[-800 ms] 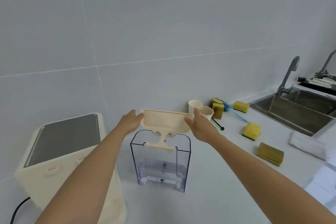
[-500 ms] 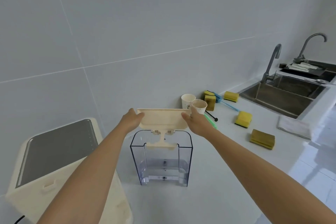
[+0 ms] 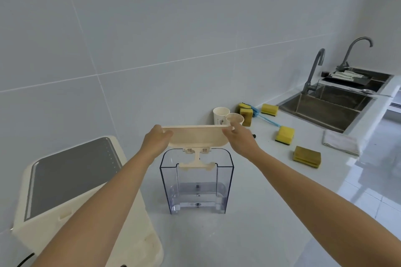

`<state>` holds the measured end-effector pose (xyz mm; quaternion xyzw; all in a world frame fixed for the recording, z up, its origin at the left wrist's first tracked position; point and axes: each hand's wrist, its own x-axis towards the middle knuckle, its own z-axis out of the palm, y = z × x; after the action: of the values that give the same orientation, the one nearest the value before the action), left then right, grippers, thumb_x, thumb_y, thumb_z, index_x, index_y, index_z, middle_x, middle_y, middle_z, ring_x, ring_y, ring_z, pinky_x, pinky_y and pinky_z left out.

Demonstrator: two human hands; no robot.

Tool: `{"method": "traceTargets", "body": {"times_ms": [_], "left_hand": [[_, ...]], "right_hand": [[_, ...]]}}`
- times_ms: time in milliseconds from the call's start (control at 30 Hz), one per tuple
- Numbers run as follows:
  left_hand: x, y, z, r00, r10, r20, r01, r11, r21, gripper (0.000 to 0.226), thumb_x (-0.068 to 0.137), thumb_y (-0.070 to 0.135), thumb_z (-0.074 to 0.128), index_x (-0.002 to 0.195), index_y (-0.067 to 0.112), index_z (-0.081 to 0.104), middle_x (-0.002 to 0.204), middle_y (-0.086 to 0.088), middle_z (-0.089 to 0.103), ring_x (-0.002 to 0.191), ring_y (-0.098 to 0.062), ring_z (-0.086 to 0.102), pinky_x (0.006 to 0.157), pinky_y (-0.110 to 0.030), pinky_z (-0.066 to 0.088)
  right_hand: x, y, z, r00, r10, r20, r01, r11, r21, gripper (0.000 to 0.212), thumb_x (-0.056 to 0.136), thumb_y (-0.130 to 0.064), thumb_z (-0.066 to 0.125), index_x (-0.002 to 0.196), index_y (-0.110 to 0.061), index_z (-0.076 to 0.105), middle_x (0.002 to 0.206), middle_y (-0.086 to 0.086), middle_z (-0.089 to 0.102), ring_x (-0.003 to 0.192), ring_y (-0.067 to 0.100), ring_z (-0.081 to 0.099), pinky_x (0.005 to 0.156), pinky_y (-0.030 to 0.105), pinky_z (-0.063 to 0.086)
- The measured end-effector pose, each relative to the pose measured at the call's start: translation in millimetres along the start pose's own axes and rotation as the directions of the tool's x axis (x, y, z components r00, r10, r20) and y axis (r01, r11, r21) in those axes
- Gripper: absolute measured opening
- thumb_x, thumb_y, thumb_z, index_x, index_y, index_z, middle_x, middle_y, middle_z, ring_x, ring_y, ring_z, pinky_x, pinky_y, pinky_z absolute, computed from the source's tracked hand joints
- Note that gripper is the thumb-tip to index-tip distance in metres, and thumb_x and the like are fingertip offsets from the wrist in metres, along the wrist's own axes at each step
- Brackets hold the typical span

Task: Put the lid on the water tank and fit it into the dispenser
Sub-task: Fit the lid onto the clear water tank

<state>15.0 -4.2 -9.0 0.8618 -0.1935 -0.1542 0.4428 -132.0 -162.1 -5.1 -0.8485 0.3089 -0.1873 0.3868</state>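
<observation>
A clear plastic water tank (image 3: 196, 188) stands upright on the white counter, with a little water at its bottom. Just above its open top I hold a cream lid (image 3: 196, 137) level. My left hand (image 3: 155, 140) grips the lid's left end and my right hand (image 3: 238, 140) grips its right end. A cream bracket hanging under the lid dips into the tank's top opening. The cream dispenser (image 3: 71, 182), with a grey top panel, sits at the lower left of the tank.
Two paper cups (image 3: 221, 112) stand behind the lid by the wall. Several yellow sponges (image 3: 285, 134) and a blue-handled brush (image 3: 264, 118) lie to the right. A folded white cloth (image 3: 340, 142) lies beside a steel sink (image 3: 325, 107) with two taps.
The lid has tipped from tilted toward me to level over the tank. The view shifted, so the sink sits further left.
</observation>
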Motion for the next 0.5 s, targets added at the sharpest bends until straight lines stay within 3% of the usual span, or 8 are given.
{"method": "traceTargets", "body": {"times_ms": [33, 100, 133, 267, 367, 500], "left_hand": [[-5.2, -0.5, -1.2, 1.000, 0.016, -0.011, -0.016, 1.000, 0.005, 0.005, 0.088, 0.024, 0.042, 0.086, 0.025, 0.047, 0.100, 0.001, 0.038, 0.074, -0.013, 0.039, 0.060, -0.024, 0.030], [-9.1, -4.9, -0.7, 0.998, 0.050, -0.040, -0.052, 0.998, -0.037, 0.038, 0.088, 0.025, 0.042, 0.123, 0.011, 0.043, 0.107, -0.001, 0.042, 0.084, -0.017, 0.041, 0.063, -0.025, 0.032], [-12.7, -7.8, 0.4, 0.997, 0.056, -0.059, -0.059, 0.997, -0.051, 0.044, 0.088, 0.025, 0.042, 0.129, 0.009, 0.038, 0.108, -0.003, 0.044, 0.084, -0.017, 0.042, 0.059, -0.023, 0.032], [-34.0, -22.5, 7.3, 0.987, 0.090, -0.131, -0.099, 0.993, -0.067, 0.042, 0.090, 0.027, 0.043, 0.126, 0.007, 0.038, 0.108, -0.005, 0.052, 0.070, -0.012, 0.046, 0.055, -0.022, 0.034], [-47.3, -34.4, 13.8, 0.983, 0.090, -0.162, -0.103, 0.992, -0.076, 0.044, 0.090, 0.028, 0.043, 0.129, 0.008, 0.035, 0.130, -0.012, 0.050, 0.090, -0.023, 0.050, 0.073, -0.028, 0.035], [-61.8, -49.8, 26.3, 0.981, 0.080, -0.176, -0.094, 0.993, -0.077, 0.049, 0.092, 0.028, 0.042, 0.135, 0.010, 0.027, 0.140, -0.013, 0.043, 0.112, -0.026, 0.048, 0.086, -0.029, 0.032]], "right_hand": [[-2.3, 0.8, 1.1, 0.999, -0.023, -0.025, 0.023, 1.000, -0.016, 0.035, 0.094, -0.021, 0.036, 0.123, -0.003, 0.043, 0.123, 0.020, 0.055, 0.104, 0.032, 0.054, 0.076, 0.033, 0.041], [-8.0, 2.7, 4.1, 0.996, -0.051, -0.076, 0.047, 0.998, -0.042, 0.033, 0.094, -0.020, 0.037, 0.119, -0.001, 0.047, 0.119, 0.021, 0.058, 0.102, 0.033, 0.055, 0.073, 0.031, 0.041], [-11.1, 4.3, 6.1, 0.994, -0.056, -0.099, 0.051, 0.998, -0.048, 0.032, 0.094, -0.020, 0.038, 0.117, -0.001, 0.050, 0.116, 0.021, 0.060, 0.099, 0.032, 0.056, 0.072, 0.031, 0.041], [-26.8, 13.9, 19.5, 0.987, -0.058, -0.151, 0.050, 0.997, -0.059, 0.031, 0.093, -0.024, 0.038, 0.112, -0.004, 0.053, 0.111, 0.019, 0.062, 0.094, 0.029, 0.058, 0.071, 0.034, 0.047], [-38.6, 19.0, 28.0, 0.990, -0.050, -0.131, 0.037, 0.994, -0.101, 0.035, 0.094, -0.028, 0.040, 0.120, -0.005, 0.048, 0.111, 0.017, 0.061, 0.095, 0.029, 0.059, 0.079, 0.040, 0.051], [-51.5, 25.4, 35.2, 0.995, -0.052, -0.085, 0.038, 0.987, -0.157, 0.038, 0.095, -0.031, 0.040, 0.124, -0.007, 0.043, 0.113, 0.016, 0.061, 0.093, 0.027, 0.056, 0.072, 0.031, 0.041]]}}
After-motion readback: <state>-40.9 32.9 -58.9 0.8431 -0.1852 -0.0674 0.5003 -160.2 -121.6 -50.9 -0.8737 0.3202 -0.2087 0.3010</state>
